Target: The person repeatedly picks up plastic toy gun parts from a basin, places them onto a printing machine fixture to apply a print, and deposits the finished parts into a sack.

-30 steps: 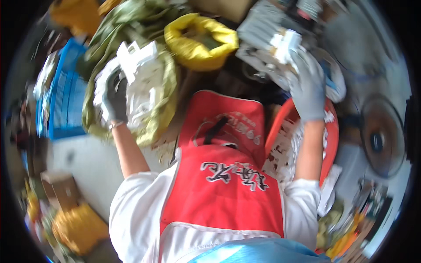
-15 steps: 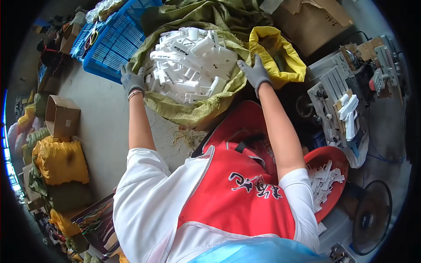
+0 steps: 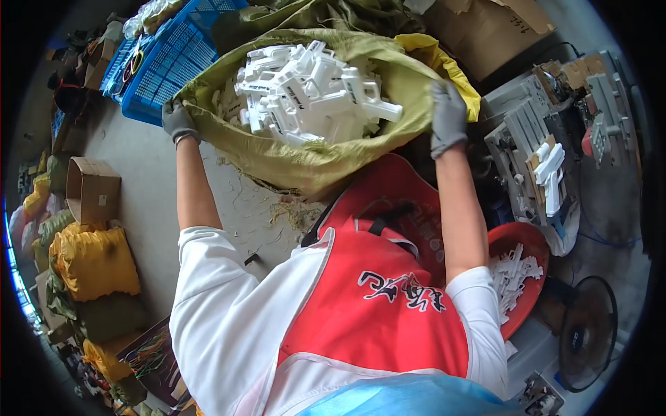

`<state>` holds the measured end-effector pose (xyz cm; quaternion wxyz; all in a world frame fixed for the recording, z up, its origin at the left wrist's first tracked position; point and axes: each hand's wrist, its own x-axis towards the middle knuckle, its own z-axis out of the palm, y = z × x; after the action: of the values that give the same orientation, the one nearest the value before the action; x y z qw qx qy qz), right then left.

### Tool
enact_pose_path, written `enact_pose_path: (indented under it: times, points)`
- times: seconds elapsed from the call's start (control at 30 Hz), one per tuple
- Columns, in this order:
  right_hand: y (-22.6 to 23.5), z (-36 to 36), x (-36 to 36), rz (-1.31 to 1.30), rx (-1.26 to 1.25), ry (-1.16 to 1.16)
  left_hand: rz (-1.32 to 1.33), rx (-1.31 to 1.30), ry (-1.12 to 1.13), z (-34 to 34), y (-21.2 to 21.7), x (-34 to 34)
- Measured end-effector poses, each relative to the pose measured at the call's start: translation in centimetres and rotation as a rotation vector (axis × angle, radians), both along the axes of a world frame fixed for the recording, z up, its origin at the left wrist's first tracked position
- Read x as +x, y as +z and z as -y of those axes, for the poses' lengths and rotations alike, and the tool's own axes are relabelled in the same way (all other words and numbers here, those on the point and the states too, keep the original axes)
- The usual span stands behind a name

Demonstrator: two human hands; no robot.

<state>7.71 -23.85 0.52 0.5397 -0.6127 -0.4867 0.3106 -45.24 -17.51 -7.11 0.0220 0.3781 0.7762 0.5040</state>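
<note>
A large olive-green woven sack [image 3: 277, 161] stands in front of me, its mouth pulled wide. White plastic toy-gun-shaped parts [image 3: 312, 93] are heaped inside it, some with dark print. My left hand [image 3: 180, 121], in a grey glove, grips the sack's rim at the left. At the right edge of the mouth, my right hand [image 3: 449, 119], also gloved in grey, is closed on the rim. Both arms are stretched apart, and the fabric is drawn tight between them.
A blue plastic basket [image 3: 166, 76] sits beyond the sack at left. A yellow sack [image 3: 461, 73] and a cardboard box [image 3: 485, 31] lie at far right. Close on the right are a machine [image 3: 520, 135], a red basin [image 3: 531, 277] of white parts and a fan [image 3: 588, 333].
My hands have moved apart, stretching the sack's mouth wider. The right hand has closed on the rim, and the white parts have shifted. The sack now covers part of the yellow one.
</note>
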Motion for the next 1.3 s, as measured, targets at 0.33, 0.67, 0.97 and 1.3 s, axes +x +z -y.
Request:
enact_pose_path:
  times: [0.33, 0.67, 0.97, 1.3]
  points:
    - [-4.5, 1.2, 4.6, 0.112, -0.048, -0.049, 0.140, 0.096, -0.037, -0.1, -3.4, -5.9]
    - [-4.1, 17.3, 5.5, 0.410, -0.122, 0.074, -0.907, 0.026, -0.784, 3.7, 5.9, 18.8]
    - [-5.6, 22.0, 6.2, 0.292, -0.191, 0.059, -0.545, -0.662, -0.984, -3.7, 4.0, 24.0]
    - [-5.9, 20.6, 5.2, 0.258, -0.178, 0.143, -0.820, -1.039, -0.992, -2.2, 6.3, 20.9]
